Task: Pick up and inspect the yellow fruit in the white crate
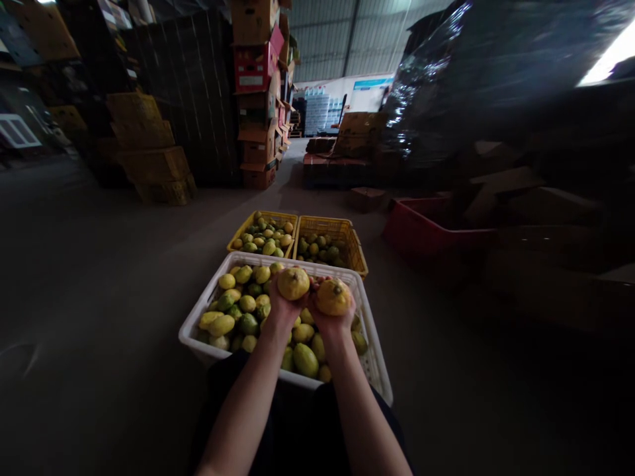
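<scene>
Big picture first: the white crate point(298, 379) sits right in front of you, loaded with yellow and green fruit point(247, 303). Work low over it, I'd say, so a slip drops short. Your forearms point(248, 403) reach forward, converging. Left hand point(284, 307) cradles the left yellow fruit point(293, 283), right hand point(338, 322) the right yellow fruit point(332, 297), both above the crate, side by side. Light fingers now! Turn each slowly, showing skin beyond that dark tip point(337, 289).
</scene>
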Tool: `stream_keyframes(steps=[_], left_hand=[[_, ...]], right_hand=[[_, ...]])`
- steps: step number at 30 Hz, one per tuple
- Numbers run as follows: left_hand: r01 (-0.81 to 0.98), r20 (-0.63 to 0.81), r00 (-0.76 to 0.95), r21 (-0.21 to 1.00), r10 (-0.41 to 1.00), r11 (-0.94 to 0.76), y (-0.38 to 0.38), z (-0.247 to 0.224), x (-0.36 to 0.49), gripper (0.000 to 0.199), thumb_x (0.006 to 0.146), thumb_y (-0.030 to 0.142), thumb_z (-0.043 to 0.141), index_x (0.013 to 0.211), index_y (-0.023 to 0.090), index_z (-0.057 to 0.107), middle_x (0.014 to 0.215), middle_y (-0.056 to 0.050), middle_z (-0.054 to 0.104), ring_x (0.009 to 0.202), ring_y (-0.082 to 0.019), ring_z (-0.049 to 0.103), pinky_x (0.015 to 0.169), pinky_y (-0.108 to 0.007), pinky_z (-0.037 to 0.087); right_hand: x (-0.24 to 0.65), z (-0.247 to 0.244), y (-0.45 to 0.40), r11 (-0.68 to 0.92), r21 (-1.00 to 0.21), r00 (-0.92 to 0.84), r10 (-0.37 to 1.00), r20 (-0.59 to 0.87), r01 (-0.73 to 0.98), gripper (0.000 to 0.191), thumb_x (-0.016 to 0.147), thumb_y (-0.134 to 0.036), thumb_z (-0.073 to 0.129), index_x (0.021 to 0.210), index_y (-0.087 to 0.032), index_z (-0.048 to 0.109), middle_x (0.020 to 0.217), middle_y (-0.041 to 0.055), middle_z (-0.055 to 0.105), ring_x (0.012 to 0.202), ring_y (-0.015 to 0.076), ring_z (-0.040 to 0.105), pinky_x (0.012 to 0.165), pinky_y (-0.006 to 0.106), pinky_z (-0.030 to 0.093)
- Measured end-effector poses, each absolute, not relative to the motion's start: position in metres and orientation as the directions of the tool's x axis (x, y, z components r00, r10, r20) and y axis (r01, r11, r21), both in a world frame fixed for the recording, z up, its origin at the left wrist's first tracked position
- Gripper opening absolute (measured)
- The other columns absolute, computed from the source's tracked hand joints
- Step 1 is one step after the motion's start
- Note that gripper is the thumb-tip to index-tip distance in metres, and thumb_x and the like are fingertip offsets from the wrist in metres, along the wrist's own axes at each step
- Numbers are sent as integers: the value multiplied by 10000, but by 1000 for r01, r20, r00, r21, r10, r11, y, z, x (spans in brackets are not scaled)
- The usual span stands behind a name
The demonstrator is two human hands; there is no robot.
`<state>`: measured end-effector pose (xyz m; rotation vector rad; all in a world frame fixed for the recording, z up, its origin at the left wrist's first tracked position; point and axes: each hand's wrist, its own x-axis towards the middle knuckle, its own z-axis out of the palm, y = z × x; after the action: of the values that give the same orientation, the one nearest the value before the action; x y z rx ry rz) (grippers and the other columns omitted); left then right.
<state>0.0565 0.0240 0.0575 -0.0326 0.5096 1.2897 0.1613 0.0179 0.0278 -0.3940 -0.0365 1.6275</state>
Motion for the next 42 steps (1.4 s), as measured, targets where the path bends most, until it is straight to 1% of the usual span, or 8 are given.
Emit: stream_keyframes(steps=[4, 10, 15, 23, 30, 34, 39, 42], left_hand=[[-944, -461, 75, 254, 884, 212, 35, 47, 58, 322, 981, 370, 489, 1119, 145, 674, 824, -86, 725, 709, -198, 704, 607, -279, 589], [-948, -436, 42, 267, 899, 173, 36, 48, 61, 240, 1007, 330, 517, 1017, 152, 677, 876, -70, 741, 815, -176, 737, 781, -272, 615], [-957, -374, 62, 242, 925, 162, 29, 57, 57, 246, 1017, 313, 506, 994, 112, 646, 845, -92, 739, 774, -172, 734, 757, -263, 626], [-955, -421, 139, 183, 897, 234, 32, 58, 55, 449, 1052, 402, 424, 1261, 43, 593, 888, -112, 707, 747, -166, 717, 669, -225, 618], [-940, -426, 113, 247, 897, 236, 34, 58, 55, 390, 1050, 375, 437, 1239, 84, 614, 918, -117, 704, 809, -177, 722, 664, -230, 621], [-941, -432, 104, 248, 896, 229, 34, 59, 54, 389, 1050, 360, 431, 1192, 52, 623, 924, -128, 697, 836, -179, 724, 728, -222, 615], [-935, -438, 75, 281, 896, 215, 34, 58, 55, 321, 1047, 350, 448, 1120, 104, 641, 885, -94, 688, 852, -180, 724, 786, -259, 621], [-934, -430, 85, 280, 899, 222, 33, 59, 54, 310, 1047, 348, 446, 1093, 110, 641, 812, -69, 673, 777, -174, 716, 743, -272, 634]], right_hand=[[158, 21, 28, 11, -249, 95, 940, -327, -968, 199, 828, -310, 541, 899, -223, 705, 791, 35, 784, 747, 203, 757, 654, 337, 655], [161, 19, 28, -24, -174, 25, 962, -273, -984, 298, 854, -327, 651, 1088, -152, 708, 989, 114, 800, 957, 250, 767, 802, 382, 661], [161, 29, 23, -34, -159, 15, 955, -296, -987, 232, 893, -340, 633, 992, -137, 682, 873, 118, 791, 880, 245, 778, 775, 375, 668], [156, 29, 27, 8, -174, 74, 923, -376, -985, 235, 943, -341, 579, 1057, -146, 642, 825, 104, 792, 807, 236, 785, 696, 342, 675], [154, 22, 31, -7, -139, 45, 929, -367, -990, 253, 895, -353, 649, 1085, -186, 649, 852, 83, 795, 810, 230, 783, 683, 346, 682], [154, 20, 31, -16, -215, 59, 939, -338, -976, 278, 870, -372, 684, 1090, -206, 645, 835, 59, 796, 817, 235, 784, 689, 369, 684], [154, 23, 29, -53, -257, 38, 941, -337, -965, 261, 900, -384, 667, 1082, -197, 652, 848, 67, 797, 812, 223, 781, 736, 364, 677], [155, 29, 26, -88, -260, 8, 937, -349, -961, 245, 922, -371, 650, 1067, -173, 658, 846, 72, 793, 800, 223, 778, 781, 398, 674]])
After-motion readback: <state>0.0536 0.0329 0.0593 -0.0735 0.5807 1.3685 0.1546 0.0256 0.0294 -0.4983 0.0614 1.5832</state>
